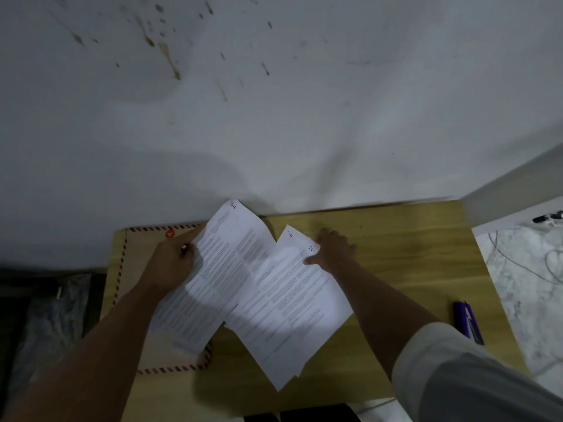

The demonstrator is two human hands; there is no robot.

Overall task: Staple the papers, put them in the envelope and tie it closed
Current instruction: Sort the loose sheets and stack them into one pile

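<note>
Okay, we see envelope (137,269) under left hand (172,266); left hand pinches sheet marked 1 (231,257). Right of it, second stack (292,306) under flat right hand (333,251), fingers spread. Purple stapler (467,322) well right, untouched on wooden table (396,254).

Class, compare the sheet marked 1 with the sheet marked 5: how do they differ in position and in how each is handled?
The sheet marked 1 lies to the left, partly over the envelope; the sheet marked 5 lies to the right, on the wooden table. The left hand grips sheet 1 at its edge; the right hand rests on sheet 5's top corner. Sheet 5 overlaps sheet 1. Both are white printed pages with handwritten numbers.
</note>
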